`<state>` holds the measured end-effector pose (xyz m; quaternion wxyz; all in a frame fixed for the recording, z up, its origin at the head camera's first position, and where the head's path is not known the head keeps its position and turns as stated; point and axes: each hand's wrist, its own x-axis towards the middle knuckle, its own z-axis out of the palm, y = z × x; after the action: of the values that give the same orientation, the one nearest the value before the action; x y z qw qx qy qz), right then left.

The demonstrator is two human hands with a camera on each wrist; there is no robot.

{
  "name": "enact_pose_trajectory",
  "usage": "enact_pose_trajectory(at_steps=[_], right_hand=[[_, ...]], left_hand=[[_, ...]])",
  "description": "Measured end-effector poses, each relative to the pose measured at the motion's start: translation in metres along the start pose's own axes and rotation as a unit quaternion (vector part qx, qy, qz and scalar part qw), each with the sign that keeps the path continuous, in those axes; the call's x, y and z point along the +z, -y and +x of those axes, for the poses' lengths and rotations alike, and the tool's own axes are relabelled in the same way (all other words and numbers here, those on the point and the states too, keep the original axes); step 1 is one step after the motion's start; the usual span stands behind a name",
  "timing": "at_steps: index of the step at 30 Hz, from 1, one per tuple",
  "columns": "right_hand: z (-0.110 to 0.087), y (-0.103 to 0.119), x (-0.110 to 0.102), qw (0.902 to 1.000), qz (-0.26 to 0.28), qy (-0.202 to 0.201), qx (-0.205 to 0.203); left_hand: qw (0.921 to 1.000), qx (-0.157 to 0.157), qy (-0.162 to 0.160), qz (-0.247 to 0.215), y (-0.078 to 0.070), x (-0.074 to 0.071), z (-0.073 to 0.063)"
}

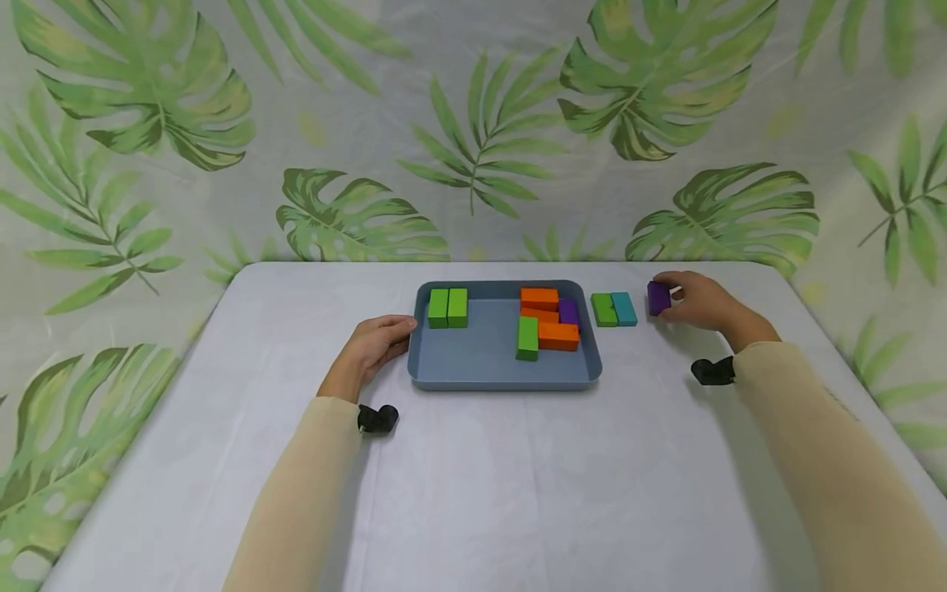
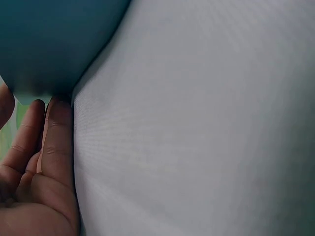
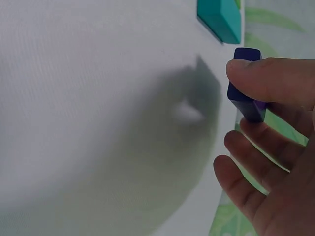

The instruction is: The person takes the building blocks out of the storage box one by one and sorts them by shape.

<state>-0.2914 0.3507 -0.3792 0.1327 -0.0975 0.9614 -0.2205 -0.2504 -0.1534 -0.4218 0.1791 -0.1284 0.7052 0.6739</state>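
Steadiness is mattering most: right hand is pinching the purple block, left hand is resting straight-fingered against the tray.

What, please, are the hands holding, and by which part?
The right hand pinches a purple block between thumb, on its near side, and fingers; the left hand only touches the tray.

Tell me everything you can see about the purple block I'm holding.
The purple block is a plain rectangular piece with smooth faces and slightly rounded corners; wood or plastic, I can't tell. Your right hand pinches it, longer side running up the head view, and nothing else visibly touches it. It's right of the blue block, apparently held above the white cloth.
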Motion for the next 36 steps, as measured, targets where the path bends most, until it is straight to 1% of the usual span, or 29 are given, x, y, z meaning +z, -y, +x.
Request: enact_pose_trajectory(at_steps=[6, 11, 19, 25, 32, 36], right_hand=[[0.011, 0.006, 0.009, 0.9999, -0.009, 0.012, -0.001], [0.013, 0.008, 0.012, 0.9998, -0.013, 0.015, -0.009], [0.017, 0.007, 0.014, 0.9996, -0.015, 0.026, 0.003], [0.018, 0.006, 0.017, 0.9994, -0.024, 0.024, 0.003], [0.016, 0.012, 0.018, 0.9992, -0.03, 0.025, -0.006], [0.016, 0.014, 0.017, 0.9992, -0.032, 0.023, -0.005]], left_hand=[[1.0, 0.002, 0.002, -0.003, 0.002, -0.002, 0.001], [1.0, 0.0, 0.004, -0.002, 0.002, -0.001, 0.001], [1.0, -0.002, 0.003, -0.007, 0.0, -0.002, 0.003], [1.0, -0.002, 0.003, -0.006, 0.002, -0.001, 0.005], [1.0, -0.004, -0.002, -0.009, 0.0, -0.001, 0.002], [1.0, -0.003, -0.004, -0.006, 0.0, 0.0, 0.001]])
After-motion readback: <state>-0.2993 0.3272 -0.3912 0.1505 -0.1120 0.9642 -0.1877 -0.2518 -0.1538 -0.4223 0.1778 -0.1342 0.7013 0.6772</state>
